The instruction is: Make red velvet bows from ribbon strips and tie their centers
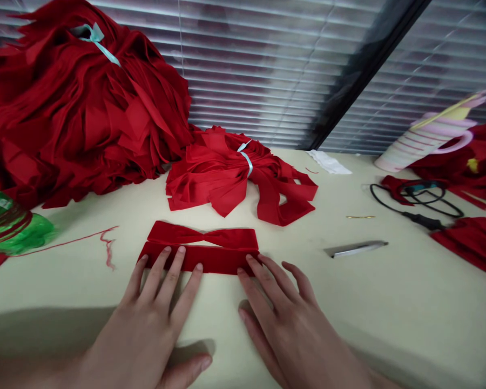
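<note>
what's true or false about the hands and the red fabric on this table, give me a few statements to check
1. The left hand and right hand both rest their fingers on a red velvet strip. True.
2. A second velvet strip, pinched at its middle, lies just beyond the first. True.
3. The red fabric bundle is tied with black cord. False: a pale blue ribbon binds it.
4. A green plastic bottle sits beside the right hand. False: it is at the far left of the table, on the left hand's side.
5. A silver pen-shaped tool lies to the right of the right hand, untouched. True.
</note>
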The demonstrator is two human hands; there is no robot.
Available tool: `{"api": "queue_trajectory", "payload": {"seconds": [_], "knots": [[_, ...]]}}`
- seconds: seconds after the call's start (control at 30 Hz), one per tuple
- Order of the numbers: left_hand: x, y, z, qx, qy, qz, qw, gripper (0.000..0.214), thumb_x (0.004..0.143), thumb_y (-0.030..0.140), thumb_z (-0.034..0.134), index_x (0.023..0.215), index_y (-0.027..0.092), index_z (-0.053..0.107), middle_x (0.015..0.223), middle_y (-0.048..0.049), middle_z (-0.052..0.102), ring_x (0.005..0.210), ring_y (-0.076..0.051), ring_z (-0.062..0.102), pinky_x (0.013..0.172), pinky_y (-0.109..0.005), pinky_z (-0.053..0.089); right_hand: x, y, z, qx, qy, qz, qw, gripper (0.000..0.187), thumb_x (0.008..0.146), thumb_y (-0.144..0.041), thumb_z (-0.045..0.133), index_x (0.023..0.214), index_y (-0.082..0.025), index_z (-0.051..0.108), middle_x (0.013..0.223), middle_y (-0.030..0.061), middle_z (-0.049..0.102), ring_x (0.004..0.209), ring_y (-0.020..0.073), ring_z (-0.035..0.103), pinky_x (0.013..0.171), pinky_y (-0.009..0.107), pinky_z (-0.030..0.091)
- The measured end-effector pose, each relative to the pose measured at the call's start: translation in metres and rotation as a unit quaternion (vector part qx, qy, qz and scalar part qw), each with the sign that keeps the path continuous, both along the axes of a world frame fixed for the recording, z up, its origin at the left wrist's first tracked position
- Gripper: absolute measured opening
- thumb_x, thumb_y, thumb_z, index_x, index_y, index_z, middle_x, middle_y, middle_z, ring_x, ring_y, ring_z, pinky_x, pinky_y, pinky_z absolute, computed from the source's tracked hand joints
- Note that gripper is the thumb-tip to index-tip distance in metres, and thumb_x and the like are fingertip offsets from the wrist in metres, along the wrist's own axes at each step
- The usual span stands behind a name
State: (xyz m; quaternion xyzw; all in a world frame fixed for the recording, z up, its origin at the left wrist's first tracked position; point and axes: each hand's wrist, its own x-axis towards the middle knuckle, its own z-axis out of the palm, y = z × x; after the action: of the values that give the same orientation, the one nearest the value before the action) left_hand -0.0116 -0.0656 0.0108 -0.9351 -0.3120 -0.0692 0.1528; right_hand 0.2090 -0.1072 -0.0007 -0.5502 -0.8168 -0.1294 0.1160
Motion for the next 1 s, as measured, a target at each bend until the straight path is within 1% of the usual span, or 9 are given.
{"api": "queue_trajectory", "payload": {"seconds": [0.13, 0.3, 0.4, 0.57, 0.77, 1.0], "knots": [[0.0008, -0.0001, 0.0018, 0.002, 0.004, -0.004, 1.000, 0.076, 0.077, 0.067, 0.043, 0.126, 0.010, 0.054, 0.123, -0.0239, 0.056, 0.109, -0.046, 0.053, 0.078, -0.061, 0.047, -0.0012, 0.0023, -0.0009, 0.001, 0.001, -0.003, 1.000, 0.035, 0.088, -0.033, 0.046, 0.115, -0.016, 0.062, 0.126, 0.0129, 0.057, 0.118, 0.0301, 0.049, 0.094, 0.049, 0.038], [0.0023, 0.0013, 0.0024, 0.008, 0.004, -0.007, 1.000, 0.076, 0.078, 0.067, 0.041, 0.127, 0.010, 0.053, 0.125, -0.0230, 0.055, 0.109, -0.045, 0.053, 0.077, -0.060, 0.048, -0.0017, 0.0014, -0.0019, 0.004, 0.003, 0.001, 1.000, 0.035, 0.089, -0.033, 0.046, 0.116, -0.016, 0.061, 0.126, 0.0131, 0.057, 0.120, 0.0294, 0.048, 0.095, 0.049, 0.036], [0.0017, 0.0011, 0.0021, 0.012, 0.009, -0.007, 1.000, 0.076, 0.078, 0.066, 0.043, 0.128, 0.009, 0.051, 0.127, -0.0234, 0.053, 0.109, -0.045, 0.052, 0.078, -0.059, 0.048, -0.0014, -0.0001, -0.0029, 0.009, 0.002, 0.004, 1.000, 0.037, 0.089, -0.036, 0.046, 0.116, -0.016, 0.061, 0.127, 0.0135, 0.056, 0.121, 0.0297, 0.047, 0.096, 0.049, 0.035], [0.0005, 0.0012, 0.0009, 0.004, 0.011, -0.006, 1.000, 0.074, 0.079, 0.065, 0.042, 0.132, 0.014, 0.047, 0.129, -0.0203, 0.053, 0.112, -0.044, 0.051, 0.079, -0.059, 0.046, -0.0004, -0.0004, -0.0049, 0.008, 0.000, 0.004, 1.000, 0.038, 0.089, -0.039, 0.046, 0.116, -0.017, 0.061, 0.127, 0.0129, 0.056, 0.121, 0.0293, 0.047, 0.097, 0.049, 0.033], [0.0007, -0.0006, 0.0019, 0.001, 0.011, -0.001, 1.000, 0.076, 0.078, 0.066, 0.043, 0.134, 0.014, 0.044, 0.130, -0.0200, 0.052, 0.113, -0.044, 0.050, 0.080, -0.058, 0.046, -0.0010, 0.0001, -0.0068, 0.006, -0.004, 0.007, 1.000, 0.039, 0.090, -0.039, 0.045, 0.117, -0.016, 0.060, 0.128, 0.0132, 0.055, 0.122, 0.0289, 0.046, 0.099, 0.050, 0.030], [-0.0015, 0.0008, 0.0013, -0.006, 0.005, -0.008, 1.000, 0.078, 0.079, 0.067, 0.040, 0.135, 0.013, 0.043, 0.130, -0.0216, 0.051, 0.114, -0.044, 0.049, 0.082, -0.058, 0.043, -0.0004, -0.0012, -0.0066, 0.002, 0.002, 0.006, 1.000, 0.038, 0.090, -0.039, 0.045, 0.119, -0.020, 0.059, 0.129, 0.0124, 0.055, 0.122, 0.0299, 0.046, 0.098, 0.052, 0.030]]}}
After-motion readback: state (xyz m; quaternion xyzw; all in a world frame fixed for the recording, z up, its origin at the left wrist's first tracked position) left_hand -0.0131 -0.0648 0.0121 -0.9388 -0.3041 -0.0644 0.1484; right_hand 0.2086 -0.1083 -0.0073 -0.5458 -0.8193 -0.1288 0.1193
